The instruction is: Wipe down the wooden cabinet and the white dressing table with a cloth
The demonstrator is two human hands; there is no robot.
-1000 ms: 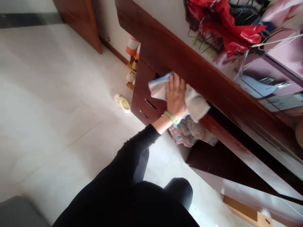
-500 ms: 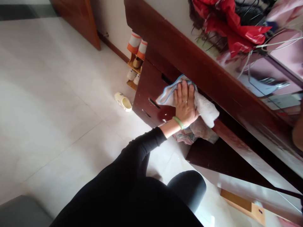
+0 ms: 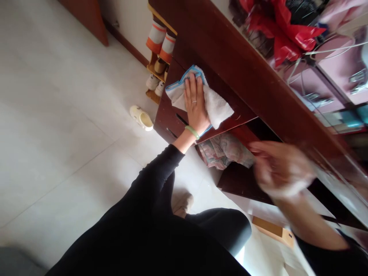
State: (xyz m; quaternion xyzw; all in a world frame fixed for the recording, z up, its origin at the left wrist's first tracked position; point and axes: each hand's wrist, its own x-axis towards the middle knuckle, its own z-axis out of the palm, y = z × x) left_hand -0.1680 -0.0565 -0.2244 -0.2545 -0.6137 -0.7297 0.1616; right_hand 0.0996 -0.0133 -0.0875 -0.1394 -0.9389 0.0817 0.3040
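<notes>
1. Left hand (image 3: 195, 109) sits flat, fingers together, pressing a white cloth with blue trim (image 3: 216, 104) on a dark wood drawer front (image 3: 168, 119), mid-frame.
2. Right hand (image 3: 283, 169) is just a blur at right, can't tell its fingers.

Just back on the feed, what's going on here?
A person's left hand presses a white cloth with a blue edge flat against the front of a dark red wooden cabinet. The right hand, blurred by motion, is in the air beside patterned fabric in an open compartment. A cream clog lies on the floor nearby.
</notes>
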